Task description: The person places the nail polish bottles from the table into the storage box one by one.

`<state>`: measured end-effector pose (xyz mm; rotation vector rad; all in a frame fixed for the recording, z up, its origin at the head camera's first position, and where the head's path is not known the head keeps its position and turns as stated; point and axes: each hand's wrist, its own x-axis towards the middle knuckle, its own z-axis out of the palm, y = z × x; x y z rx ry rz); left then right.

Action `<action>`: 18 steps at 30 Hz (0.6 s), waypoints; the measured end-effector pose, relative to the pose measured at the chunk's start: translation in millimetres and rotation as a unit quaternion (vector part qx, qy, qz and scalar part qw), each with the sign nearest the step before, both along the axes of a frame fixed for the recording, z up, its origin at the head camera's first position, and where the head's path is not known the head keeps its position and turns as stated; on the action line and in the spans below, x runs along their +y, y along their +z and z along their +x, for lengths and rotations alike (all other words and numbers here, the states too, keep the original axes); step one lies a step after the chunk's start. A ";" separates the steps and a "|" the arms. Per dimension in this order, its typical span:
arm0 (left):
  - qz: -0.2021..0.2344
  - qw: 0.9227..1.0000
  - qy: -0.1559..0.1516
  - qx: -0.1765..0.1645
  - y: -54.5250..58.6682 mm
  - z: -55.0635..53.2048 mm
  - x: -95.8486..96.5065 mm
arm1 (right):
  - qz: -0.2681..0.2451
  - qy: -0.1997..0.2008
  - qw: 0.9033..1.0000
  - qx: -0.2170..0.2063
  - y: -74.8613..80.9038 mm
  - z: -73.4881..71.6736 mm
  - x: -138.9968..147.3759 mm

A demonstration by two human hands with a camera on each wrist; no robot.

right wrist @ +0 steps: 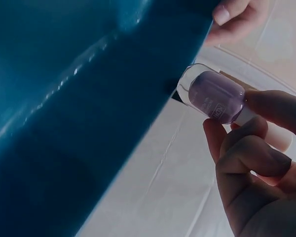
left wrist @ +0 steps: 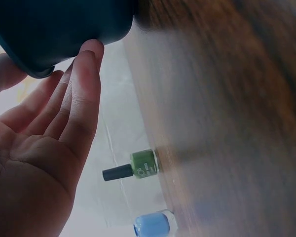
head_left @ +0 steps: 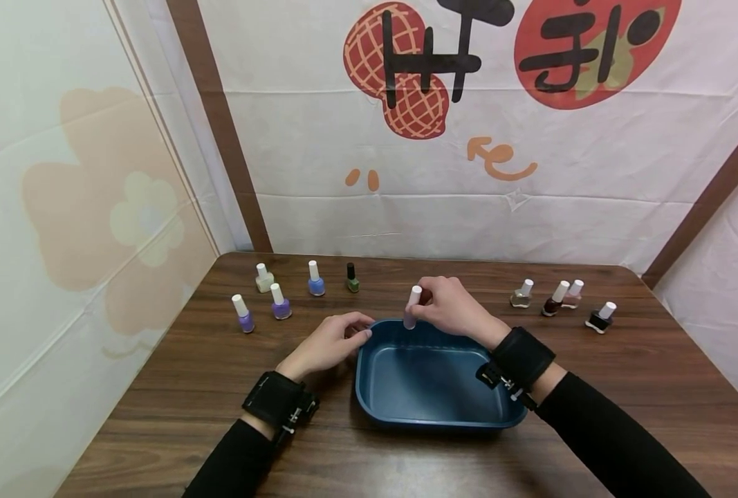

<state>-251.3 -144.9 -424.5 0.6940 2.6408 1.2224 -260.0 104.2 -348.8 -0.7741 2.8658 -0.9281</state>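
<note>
My right hand (head_left: 452,304) pinches a pale purple nail polish bottle (right wrist: 217,96) with a white cap, its clear base pointing toward the far rim of a dark blue tray (head_left: 431,422). In the head view the bottle stands nearly upright, overlapping that rim. My left hand (head_left: 331,342) holds the tray's far left corner, thumb at the rim and fingertips (left wrist: 91,49) against the outer wall. The tray's inside shows only its bare floor. Behind the left hand stand a green bottle (head_left: 353,282) with a black cap and a blue bottle (head_left: 316,285).
Left on the wooden table (head_left: 176,387) stand two purple bottles (head_left: 281,308) and a whitish one (head_left: 264,281). At right are a black bottle (head_left: 599,321), a dark red one (head_left: 552,306), a pinkish one (head_left: 571,300) and a greyish one (head_left: 521,299). A printed cloth (head_left: 319,228) hangs behind.
</note>
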 end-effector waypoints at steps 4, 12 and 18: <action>0.003 1.000 -0.001 -0.004 0.4 0.0 -0.4 | 0.000 0.015 1.000 -0.002 -3.0 3.2 -5.8; 0.015 1.000 -0.009 -0.012 0.8 0.2 -1.9 | 0.003 0.043 0.999 0.007 -6.1 8.0 -15.6; 0.010 1.000 -0.006 -0.011 0.9 0.7 -1.1 | 0.020 0.045 0.999 -0.013 -10.3 11.6 -23.0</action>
